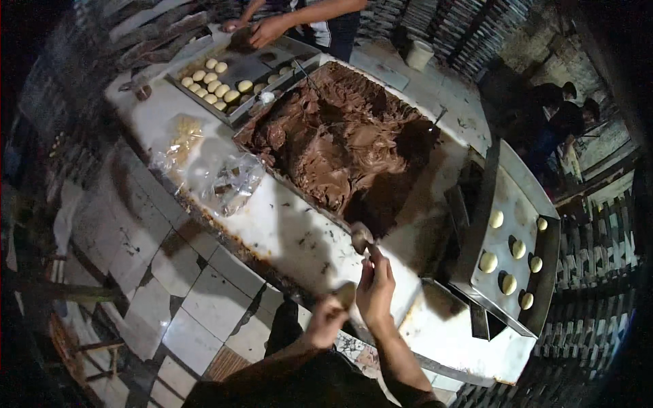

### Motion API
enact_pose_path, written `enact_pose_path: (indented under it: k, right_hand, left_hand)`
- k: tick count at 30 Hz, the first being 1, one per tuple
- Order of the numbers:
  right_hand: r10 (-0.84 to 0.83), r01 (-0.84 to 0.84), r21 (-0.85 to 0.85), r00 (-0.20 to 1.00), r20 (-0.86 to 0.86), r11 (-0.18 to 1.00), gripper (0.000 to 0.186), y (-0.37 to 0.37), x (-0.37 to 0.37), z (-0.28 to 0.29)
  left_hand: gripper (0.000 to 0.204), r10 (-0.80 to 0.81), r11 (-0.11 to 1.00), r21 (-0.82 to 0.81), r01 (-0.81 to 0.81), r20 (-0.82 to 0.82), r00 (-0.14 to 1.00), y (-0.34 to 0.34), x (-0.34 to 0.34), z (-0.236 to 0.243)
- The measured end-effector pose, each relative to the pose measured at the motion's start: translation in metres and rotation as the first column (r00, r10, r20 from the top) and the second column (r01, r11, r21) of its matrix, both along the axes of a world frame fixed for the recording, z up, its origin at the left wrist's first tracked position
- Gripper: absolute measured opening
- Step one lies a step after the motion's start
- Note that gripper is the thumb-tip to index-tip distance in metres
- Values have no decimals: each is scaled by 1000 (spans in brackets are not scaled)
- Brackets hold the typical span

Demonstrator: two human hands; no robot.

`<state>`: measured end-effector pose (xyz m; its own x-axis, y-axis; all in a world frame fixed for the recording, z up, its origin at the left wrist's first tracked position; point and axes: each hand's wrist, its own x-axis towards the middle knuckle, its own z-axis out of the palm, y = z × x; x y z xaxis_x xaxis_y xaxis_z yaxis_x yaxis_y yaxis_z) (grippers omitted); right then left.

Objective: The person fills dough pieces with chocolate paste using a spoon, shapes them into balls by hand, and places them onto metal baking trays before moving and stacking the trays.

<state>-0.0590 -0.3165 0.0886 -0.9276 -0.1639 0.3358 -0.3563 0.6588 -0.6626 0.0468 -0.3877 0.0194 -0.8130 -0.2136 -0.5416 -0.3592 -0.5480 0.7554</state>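
- One bare right hand (375,289) pinches a small, dull metal spoon (360,238) near soft brown paste (326,163), probably for easy reaching.
- The left hand (325,326) pinches a small, round, blurry tan thing (345,294).
- A wide metal pan (430,197) holds the paste.
- A silver metal tray (496,309) holds pale round balls (518,249).

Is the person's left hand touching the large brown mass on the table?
Apart: in the head view, a strip of white tabletop shows between the left hand and the brown mass.
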Motion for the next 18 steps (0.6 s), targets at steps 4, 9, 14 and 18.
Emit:
enact_pose_path:
  k: [4, 9, 14, 18]
  right_hand:
    - [-93, -9, 531, 982, 165, 847, 41, 3, -108, 3]
    - [-298, -1, 768, 921, 250, 640, 35, 16, -179, 5]
    - [164, -269, 270, 920, 356, 924, 17, -36, -107, 53]
    - [147, -124, -97, 949, 279, 988, 14, -21, -34, 9]
  left_hand:
    - [64, -610, 789, -345, 508, -350, 711, -18, -6, -3]
    - [50, -322, 900, 211, 380, -265, 909, -67, -75, 58]
    - [37, 254, 783, 546, -299, 159, 954, -87, -97, 35]
    - [37, 228, 540, 831, -133, 8, 974, -110, -139, 85]
